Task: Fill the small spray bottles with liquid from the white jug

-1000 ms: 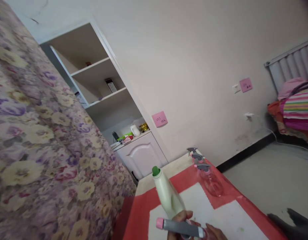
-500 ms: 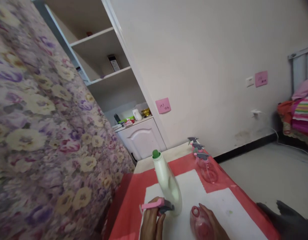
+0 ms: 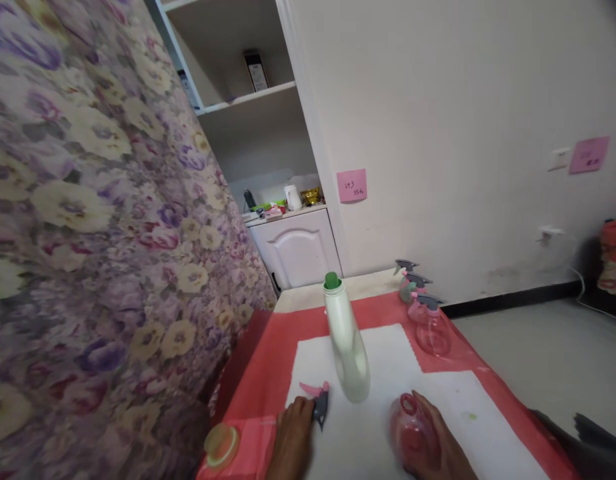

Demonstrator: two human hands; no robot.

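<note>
My right hand (image 3: 445, 443) is wrapped round a clear pink spray bottle (image 3: 411, 427) whose neck is uncapped. At the left edge of the white paper, the curled fingers of my left hand (image 3: 295, 427) meet a pink and dark grey trigger spray head (image 3: 319, 403), held low against the paper. Part of that hand's grip is hidden. Between and beyond my hands stands a tall pale green jug (image 3: 349, 360), with a green spout (image 3: 331, 281) in its open mouth. Left of my left hand is a pale yellow-green cap (image 3: 221, 447).
Several spray bottles (image 3: 433, 333) with trigger tops stand in a row along the table's right side. White paper (image 3: 388, 343) lies on the red tablecloth (image 3: 273, 340). A floral curtain (image 3: 113, 267) hangs at left, and a white cabinet (image 3: 305, 247) stands behind.
My left hand has lowered the spray head to the paper and turned it. The pale cap has come into view at lower left. The camera view has shifted; my right hand still holds the bottle.
</note>
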